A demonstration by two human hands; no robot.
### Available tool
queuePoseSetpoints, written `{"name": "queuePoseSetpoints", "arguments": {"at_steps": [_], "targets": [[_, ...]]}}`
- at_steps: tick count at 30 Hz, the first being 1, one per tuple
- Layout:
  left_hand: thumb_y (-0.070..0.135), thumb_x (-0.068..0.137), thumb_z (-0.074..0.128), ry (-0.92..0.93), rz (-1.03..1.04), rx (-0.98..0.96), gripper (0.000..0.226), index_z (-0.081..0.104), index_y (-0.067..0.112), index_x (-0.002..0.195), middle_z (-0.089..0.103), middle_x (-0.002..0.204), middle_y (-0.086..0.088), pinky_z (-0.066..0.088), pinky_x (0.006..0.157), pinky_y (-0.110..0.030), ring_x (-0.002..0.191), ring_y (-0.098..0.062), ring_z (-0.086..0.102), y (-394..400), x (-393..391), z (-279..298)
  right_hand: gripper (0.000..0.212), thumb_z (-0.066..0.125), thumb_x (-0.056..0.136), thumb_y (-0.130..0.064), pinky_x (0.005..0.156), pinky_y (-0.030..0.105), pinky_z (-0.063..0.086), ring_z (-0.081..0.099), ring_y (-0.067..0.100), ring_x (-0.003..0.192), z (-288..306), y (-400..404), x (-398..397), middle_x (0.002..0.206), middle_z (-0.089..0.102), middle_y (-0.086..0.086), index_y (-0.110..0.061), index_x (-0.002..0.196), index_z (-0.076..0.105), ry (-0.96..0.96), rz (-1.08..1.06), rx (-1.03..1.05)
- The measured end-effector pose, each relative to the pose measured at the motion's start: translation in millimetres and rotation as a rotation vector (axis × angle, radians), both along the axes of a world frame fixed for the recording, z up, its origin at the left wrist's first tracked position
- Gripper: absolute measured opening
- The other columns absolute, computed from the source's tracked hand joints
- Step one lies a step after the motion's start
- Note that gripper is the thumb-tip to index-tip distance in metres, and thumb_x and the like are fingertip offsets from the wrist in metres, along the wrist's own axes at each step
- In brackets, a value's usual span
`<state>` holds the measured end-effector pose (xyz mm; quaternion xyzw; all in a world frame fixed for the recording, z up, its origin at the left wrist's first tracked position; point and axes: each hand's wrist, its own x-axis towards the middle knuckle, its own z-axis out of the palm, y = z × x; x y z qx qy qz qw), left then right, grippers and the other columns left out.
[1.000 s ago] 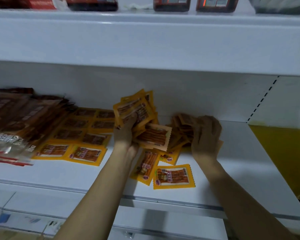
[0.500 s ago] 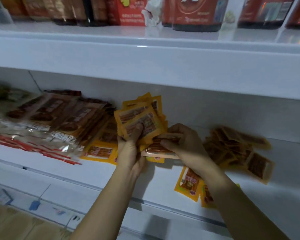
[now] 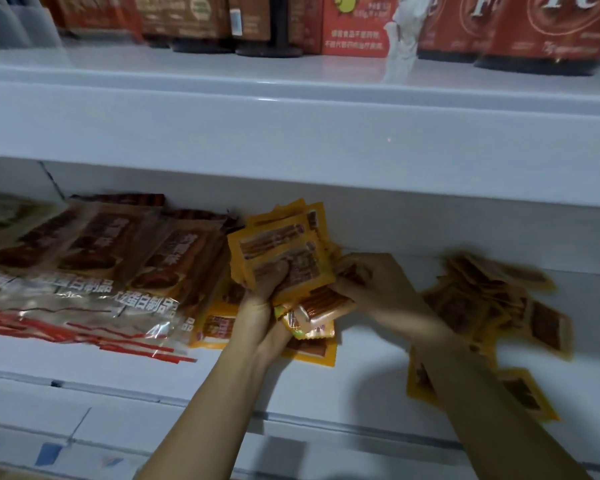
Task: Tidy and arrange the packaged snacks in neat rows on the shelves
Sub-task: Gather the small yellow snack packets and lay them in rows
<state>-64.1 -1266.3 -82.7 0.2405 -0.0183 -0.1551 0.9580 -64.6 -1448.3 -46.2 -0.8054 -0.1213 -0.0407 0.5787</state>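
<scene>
— What are the hands doing at the white shelf point(image 3: 361, 375)?

— The left hand point(image 3: 260, 306) grips a fanned stack of orange packets point(image 3: 281, 251), flat glossy squares with crimped edges, thumb pressed over the front one. The right hand point(image 3: 378, 289), blurred, pinches a paler packet point(image 3: 323, 304) just under that stack.

— And the remaining snacks?

— A loose heap of orange packets point(image 3: 492, 299) lies to the right, overlapping at odd angles, with two more point(image 3: 527, 393) near the front edge. To the left, large clear crinkly bags point(image 3: 94, 258) lean in a row, with orange packets partly beneath them. Red cartons point(image 3: 354, 26) stand on the shelf above.
</scene>
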Motion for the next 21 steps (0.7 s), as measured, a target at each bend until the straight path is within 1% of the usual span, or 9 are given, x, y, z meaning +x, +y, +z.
{"name": "queuePoseSetpoints", "arguments": {"at_steps": [1,3,6,9,11,14,17,19,21], "targets": [[0.009,0.092,0.066,0.007,0.032,0.011,0.060,0.045,-0.003,0.147,0.052,0.144,-0.031,0.051,0.099,-0.059,0.130,-0.046,0.055,2.2,2.9,-1.3,0.020,0.080,0.084,-0.009,0.068,0.007,0.044,0.067,-0.011,0.077,1.3,1.0,-0.8,0.076,0.073,-0.024,-0.029,0.082,0.075,-0.063,-0.078,-0.093],[0.007,0.098,0.056,0.051,0.099,0.046,0.044,0.052,0.001,0.142,0.059,0.138,-0.027,0.053,0.098,-0.061,0.125,-0.043,0.061,11.2,9.0,-3.9,0.015,0.078,0.087,-0.017,0.062,0.010,0.043,0.065,-0.008,0.070,4.2,-1.1,-2.4,0.070,0.070,-0.021,-0.031,0.082,0.075,-0.139,-0.209,-0.158],[0.007,0.099,0.058,0.076,0.155,0.080,0.048,0.050,0.005,0.146,0.059,0.140,-0.025,0.044,0.108,-0.064,0.129,-0.041,0.059,32.1,17.3,-2.3,0.011,0.067,0.098,-0.019,0.055,0.016,0.039,0.058,0.000,0.054,1.7,-21.2,-3.5,0.063,0.064,-0.017,-0.021,0.088,0.072,-0.178,-0.346,-0.121],[0.008,0.092,0.066,0.093,0.192,0.165,0.049,0.057,0.005,0.140,0.065,0.133,-0.023,0.050,0.102,-0.061,0.120,-0.039,0.065,52.3,23.3,13.0,0.016,0.056,0.103,-0.013,0.048,0.022,0.045,0.056,0.007,0.045,-10.4,-32.1,-7.1,0.060,0.064,-0.009,-0.013,0.099,0.071,-0.100,-0.397,-0.032],[0.007,0.092,0.068,0.098,0.212,0.221,0.045,0.060,0.006,0.136,0.068,0.129,-0.021,0.051,0.101,-0.060,0.117,-0.039,0.067,65.2,24.7,23.8,0.018,0.057,0.101,-0.005,0.056,0.027,0.056,0.067,0.017,0.054,-23.5,-25.4,-8.6,0.074,0.073,-0.002,-0.011,0.104,0.073,-0.001,-0.393,0.140],[0.005,0.091,0.070,0.096,0.233,0.274,0.043,0.062,0.005,0.134,0.069,0.127,-0.020,0.052,0.099,-0.058,0.116,-0.040,0.068,81.8,22.7,32.3,0.030,0.060,0.094,0.010,0.079,0.024,0.058,0.074,0.014,0.084,-47.3,-3.8,-9.4,0.091,0.079,-0.002,-0.014,0.102,0.076,-0.003,-0.283,0.217],[0.005,0.086,0.072,0.100,0.241,0.325,0.043,0.065,0.005,0.129,0.072,0.123,-0.019,0.057,0.093,-0.054,0.110,-0.038,0.071,92.3,12.3,38.8,0.033,0.062,0.090,0.015,0.090,0.021,0.055,0.072,0.013,0.108,-71.8,18.5,-4.7,0.114,0.075,0.001,-0.010,0.104,0.078,-0.047,-0.182,0.136],[0.006,0.083,0.072,0.097,0.231,0.349,0.046,0.065,0.006,0.129,0.073,0.120,-0.019,0.061,0.085,-0.050,0.107,-0.037,0.073,97.5,4.2,39.8,0.033,0.065,0.092,0.008,0.092,0.023,0.055,0.070,0.012,0.110,-87.4,25.4,2.6,0.121,0.070,-0.005,-0.021,0.098,0.080,-0.009,-0.180,0.019],[0.006,0.081,0.072,0.091,0.208,0.371,0.050,0.064,0.005,0.130,0.073,0.119,-0.019,0.062,0.080,-0.049,0.105,-0.037,0.073,101.6,-3.8,38.7,0.034,0.067,0.093,0.000,0.099,0.025,0.053,0.066,0.009,0.116,-97.9,26.8,8.1,0.124,0.068,-0.011,-0.032,0.096,0.079,-0.017,-0.176,-0.158]]}}
